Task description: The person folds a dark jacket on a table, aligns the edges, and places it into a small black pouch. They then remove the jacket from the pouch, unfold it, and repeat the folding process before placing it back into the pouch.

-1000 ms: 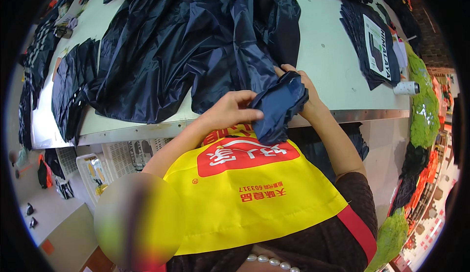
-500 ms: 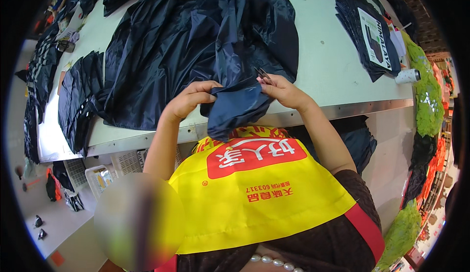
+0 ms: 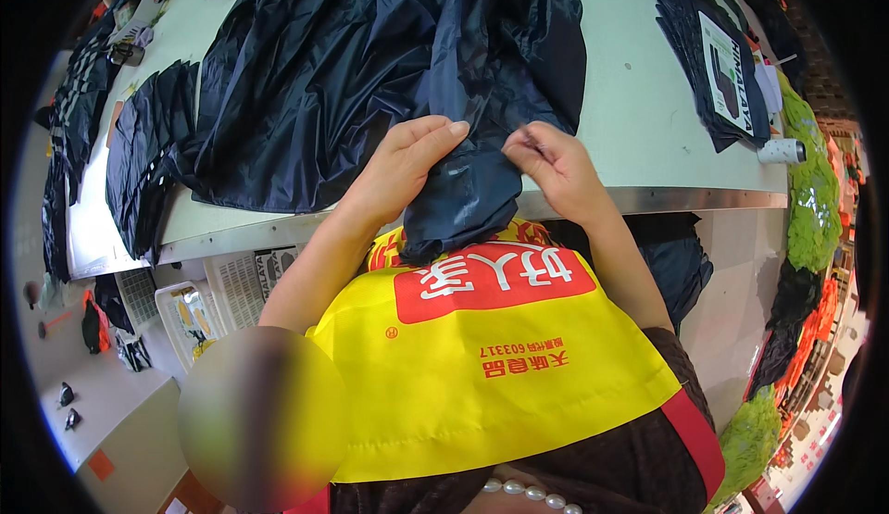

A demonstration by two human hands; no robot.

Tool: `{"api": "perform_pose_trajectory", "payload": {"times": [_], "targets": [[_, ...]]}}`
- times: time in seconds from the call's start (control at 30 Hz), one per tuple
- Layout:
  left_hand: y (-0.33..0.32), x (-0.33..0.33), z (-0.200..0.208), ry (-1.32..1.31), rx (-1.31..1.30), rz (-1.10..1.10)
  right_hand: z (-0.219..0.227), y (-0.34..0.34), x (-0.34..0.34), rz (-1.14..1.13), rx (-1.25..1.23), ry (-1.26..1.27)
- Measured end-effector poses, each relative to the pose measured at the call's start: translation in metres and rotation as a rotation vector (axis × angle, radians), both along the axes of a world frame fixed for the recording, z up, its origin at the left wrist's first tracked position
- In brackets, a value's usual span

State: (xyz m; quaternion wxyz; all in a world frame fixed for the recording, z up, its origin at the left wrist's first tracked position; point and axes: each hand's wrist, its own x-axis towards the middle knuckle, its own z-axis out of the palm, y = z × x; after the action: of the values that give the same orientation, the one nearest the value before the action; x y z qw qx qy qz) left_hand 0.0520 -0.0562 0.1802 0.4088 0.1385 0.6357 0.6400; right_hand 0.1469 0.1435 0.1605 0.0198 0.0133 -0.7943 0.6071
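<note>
Bright, even light falls from above, leaving the pale bench washed out and the dark fabric glossy with soft sheen. Fisheye distortion bends straight edges toward a black rim. 1 smeared blur patch sits at lower left.
</note>
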Motion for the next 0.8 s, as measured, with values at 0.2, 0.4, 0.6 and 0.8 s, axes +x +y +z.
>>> {"api": "perform_pose_trajectory", "payload": {"times": [0.2, 0.4, 0.6, 0.8], "targets": [[0.004, -0.001, 0.010, 0.023, -0.053, -0.030, 0.046, -0.009, 0.006, -0.011, -0.020, 0.091], [0.012, 0.003, 0.009, -0.051, -0.030, -0.022, 0.059, -0.005, -0.010, 0.039, 0.023, -0.001], [0.010, 0.001, 0.004, -0.363, 0.081, 0.064, 0.050, 0.043, -0.019, 0.076, -0.385, 0.065], [0.011, 0.000, -0.005, -0.421, 0.168, 0.046, 0.003, 0.035, -0.004, 0.084, 0.251, 0.089]]}}
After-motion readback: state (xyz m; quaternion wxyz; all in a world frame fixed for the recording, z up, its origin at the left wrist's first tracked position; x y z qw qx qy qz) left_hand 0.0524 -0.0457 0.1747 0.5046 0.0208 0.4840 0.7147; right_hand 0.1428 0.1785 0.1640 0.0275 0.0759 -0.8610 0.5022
